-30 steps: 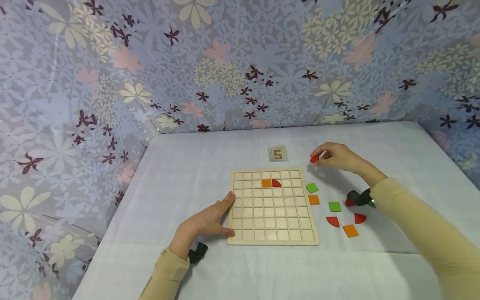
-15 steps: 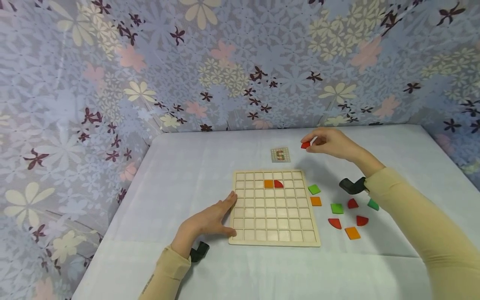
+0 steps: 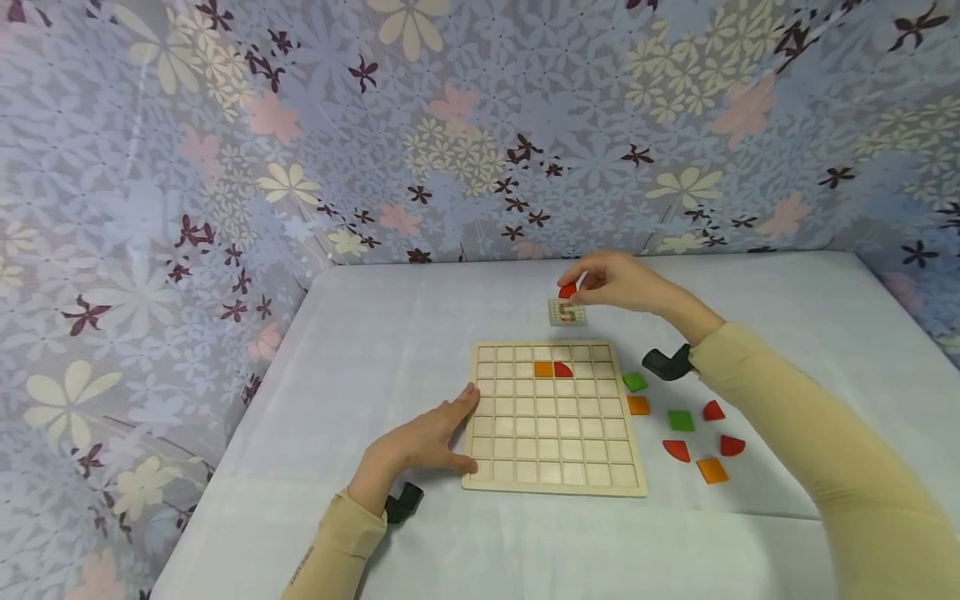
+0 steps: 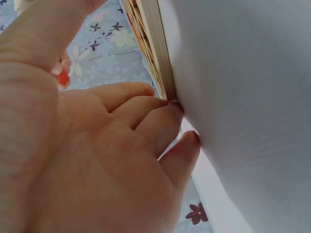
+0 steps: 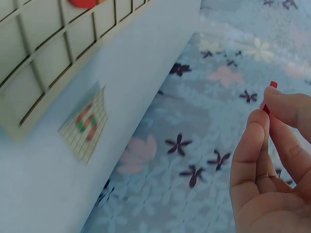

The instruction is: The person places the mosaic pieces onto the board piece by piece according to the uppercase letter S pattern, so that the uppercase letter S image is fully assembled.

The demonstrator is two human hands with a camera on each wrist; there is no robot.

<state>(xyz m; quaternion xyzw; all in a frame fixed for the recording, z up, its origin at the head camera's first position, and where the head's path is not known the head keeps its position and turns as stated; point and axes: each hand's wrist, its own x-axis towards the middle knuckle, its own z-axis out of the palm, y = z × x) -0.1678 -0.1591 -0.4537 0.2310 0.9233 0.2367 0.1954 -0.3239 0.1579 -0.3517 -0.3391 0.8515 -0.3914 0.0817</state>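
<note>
My right hand (image 3: pixel 626 283) pinches a red tile (image 3: pixel 567 290) between thumb and fingers, above the far edge of a small pattern card (image 3: pixel 567 313). In the right wrist view the tile (image 5: pixel 273 84) shows edge-on at the fingertips, and the card (image 5: pixel 87 124) lies apart from the hand. A wooden grid board (image 3: pixel 558 450) lies nearer on the table. My left hand (image 3: pixel 420 437) rests along its left edge, fingers and thumb spread and touching the frame. An orange square tile (image 3: pixel 543 369) and a red quarter-round tile (image 3: pixel 562 369) sit side by side in the board's second row.
Right of the board lie loose tiles: a green square (image 3: pixel 681 421), an orange square (image 3: pixel 712 470), a red quarter-round (image 3: pixel 677 451) and several others. A white cloth (image 3: pixel 375 333) covers the table, and a flowered curtain (image 3: pixel 450 125) stands behind it.
My right hand has moved left and slightly away with the red tile, from right of the card to above its far edge. The left hand stays at the board's edge. The head view has shifted slightly.
</note>
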